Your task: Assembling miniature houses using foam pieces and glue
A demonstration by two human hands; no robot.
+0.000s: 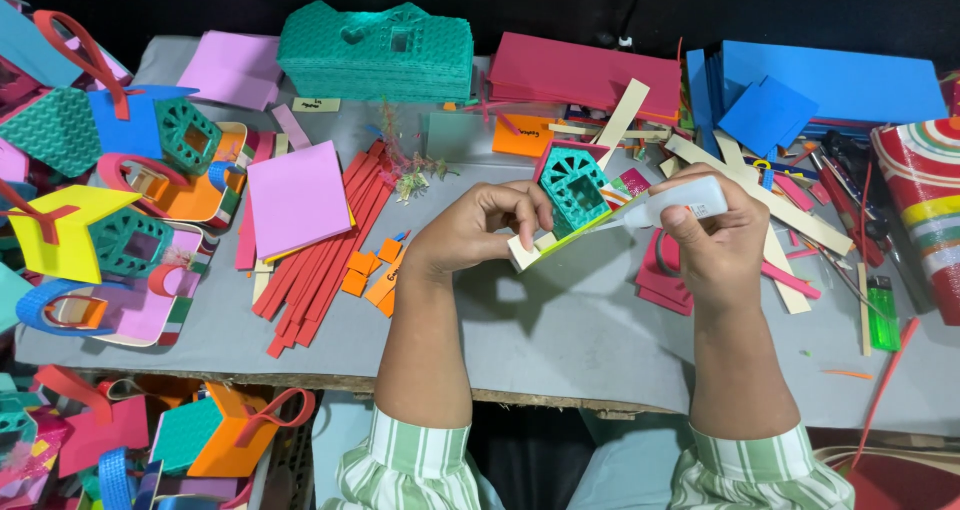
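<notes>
Sleeves: striped green-white cuffs (410, 465) nearest, at the grey table's front edge (560, 402).
Left hand (480, 232): pinching the folded card piece (560, 238) with a teal window (574, 188).
Right hand (715, 240): wrapped around the glue bottle (680, 205), nozzle at the card's edge.
Open room: bare grey patch below the hands.
Left flank: red strips (325, 255), just beside.

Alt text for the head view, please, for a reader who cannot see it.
Two bare hands work over a grey table: the left hand holds a folded foam card with a teal lattice window, and the right hand tips a small glue bottle onto it. Coloured foam sheets, red strips and finished foam houses surround them.
</notes>
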